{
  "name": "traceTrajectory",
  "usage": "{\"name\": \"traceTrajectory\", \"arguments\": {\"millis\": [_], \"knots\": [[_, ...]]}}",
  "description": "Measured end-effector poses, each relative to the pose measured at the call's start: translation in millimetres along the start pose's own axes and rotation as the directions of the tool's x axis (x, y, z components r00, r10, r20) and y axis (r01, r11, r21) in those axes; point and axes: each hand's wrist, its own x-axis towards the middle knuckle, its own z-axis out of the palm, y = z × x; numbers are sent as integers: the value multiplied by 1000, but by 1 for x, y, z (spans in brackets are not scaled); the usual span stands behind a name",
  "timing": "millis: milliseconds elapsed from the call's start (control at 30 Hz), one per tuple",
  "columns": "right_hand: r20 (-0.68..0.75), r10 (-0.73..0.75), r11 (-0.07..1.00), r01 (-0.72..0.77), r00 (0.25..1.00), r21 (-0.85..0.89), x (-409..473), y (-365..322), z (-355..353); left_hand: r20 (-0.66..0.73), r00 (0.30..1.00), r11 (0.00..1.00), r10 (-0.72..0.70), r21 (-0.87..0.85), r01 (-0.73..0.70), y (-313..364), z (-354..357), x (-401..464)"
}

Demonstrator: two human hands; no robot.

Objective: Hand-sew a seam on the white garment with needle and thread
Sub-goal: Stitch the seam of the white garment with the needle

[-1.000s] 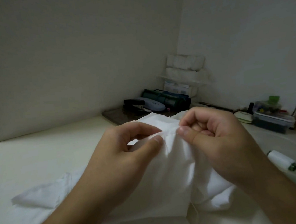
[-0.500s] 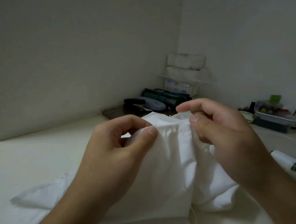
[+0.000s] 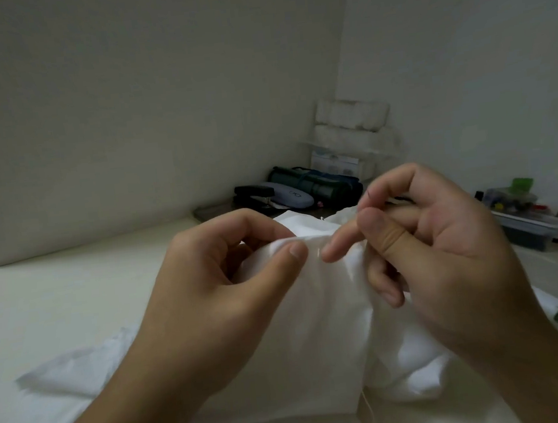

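Pinching the top hem of the white garment (image 3: 319,314) between thumb and curled forefinger, the left hand (image 3: 218,303) holds the cloth up above the pale tabletop (image 3: 56,303); the rest of the garment drapes down and spreads over the surface toward the lower left. Just right of that pinch the right hand (image 3: 448,262) is raised with thumb pressed to forefinger — a tiny dark tip shows at the forefinger, perhaps the needle, too small to be sure; its middle finger reaches out to touch the hem, and the lower fingers curl against the fabric. A thin white thread (image 3: 368,405) hangs below the garment's lower edge. At the right edge a white spool (image 3: 553,308) lies on the tabletop, partly hidden behind the right wrist. Far back in the corner sit a dark stapler (image 3: 255,193), a green rolled pouch (image 3: 316,186) and white stacked packs (image 3: 352,117); a clear box of small items (image 3: 519,217) stands along the right wall.
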Motion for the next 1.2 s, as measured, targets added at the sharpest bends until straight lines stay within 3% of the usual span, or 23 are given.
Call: {"name": "traceTrajectory", "arguments": {"millis": [167, 333, 533, 767, 1200], "knots": [[19, -46, 999, 45, 999, 26, -2, 0, -1, 14, 1000, 1000, 13, -5, -13, 2, 0, 0], [153, 50, 998, -55, 987, 27, -3, 0, 1, 25, 1000, 998, -12, -68, 14, 0, -1, 0], [234, 118, 991, -130, 965, 39, -2, 3, 5, 103, 981, 946, -166, -263, 188, -1, -3, 5], [198, 132, 991, -134, 971, -1, -1, 3, 7, 112, 966, 930, -232, -265, 254, 3, -3, 4], [168, 171, 981, -153, 971, -117, -2, 6, 4, 91, 976, 950, -200, -225, 216, 3, -1, 3]]}}
